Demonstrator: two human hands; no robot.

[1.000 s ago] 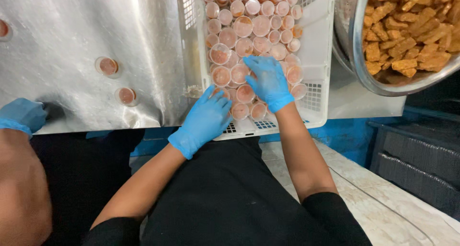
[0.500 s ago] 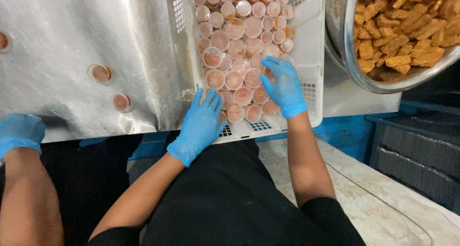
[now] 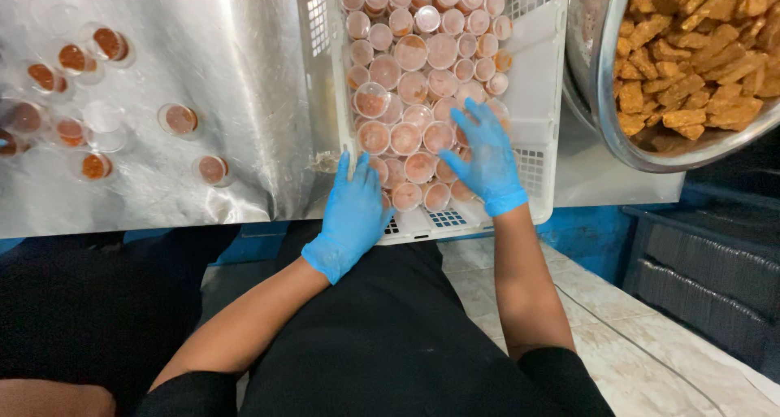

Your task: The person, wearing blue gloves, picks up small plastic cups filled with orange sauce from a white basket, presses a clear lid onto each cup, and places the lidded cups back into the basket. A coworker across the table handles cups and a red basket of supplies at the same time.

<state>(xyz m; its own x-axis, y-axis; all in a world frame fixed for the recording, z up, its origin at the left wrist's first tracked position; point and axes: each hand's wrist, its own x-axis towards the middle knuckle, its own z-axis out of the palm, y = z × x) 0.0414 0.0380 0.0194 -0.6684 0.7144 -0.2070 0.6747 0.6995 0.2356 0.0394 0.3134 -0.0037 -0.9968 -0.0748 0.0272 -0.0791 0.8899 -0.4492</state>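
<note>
Both gloved hands lie flat and spread, gripping nothing: the left hand (image 3: 354, 214) and right hand (image 3: 487, 158) press the lidded sauce cups (image 3: 406, 137) level at the near end of the white crate (image 3: 543, 84). More cups (image 3: 180, 119) sit loose on the steel worktop (image 3: 236, 59) by its near edge.

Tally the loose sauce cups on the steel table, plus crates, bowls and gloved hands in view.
Loose sauce cups on the steel table: 8, some blurred, e.g.
White crate: 1
Metal bowl: 1
Gloved hands: 2, left hand, right hand
Total: 12

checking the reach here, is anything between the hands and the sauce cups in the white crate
Nothing visible. Both gloved hands are already in the white crate: the left hand rests at its near corner and the right hand lies on the sauce cups.
</note>
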